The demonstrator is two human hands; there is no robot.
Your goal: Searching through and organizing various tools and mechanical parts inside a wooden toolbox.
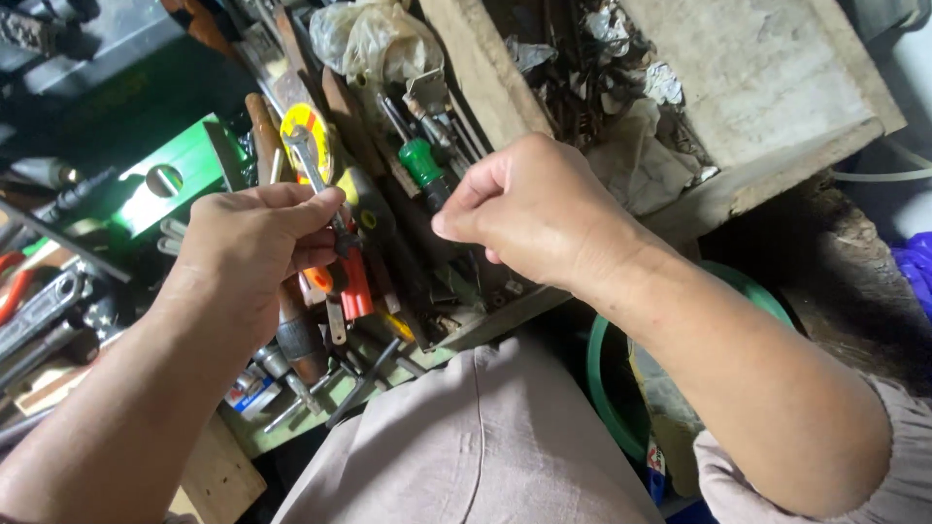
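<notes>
My left hand [254, 243] pinches a slim metal spanner [309, 160] by its lower end, its open jaw pointing up and away. My right hand [534, 209] hovers just to the right of it, fingers curled in; whether it holds something small I cannot tell. Both hands are above a wooden toolbox [490, 325] crammed with tools. Under them lie a green-handled screwdriver [423, 165], a yellow tape roll [299, 124] and an orange-handled tool [353, 283].
A green spirit level [175, 180] lies at the left among pliers and wrenches [39, 311]. A second wooden box [757, 87] holding rags and scrap sits at the top right. A green bucket rim [607, 388] is below my right forearm, by my knee.
</notes>
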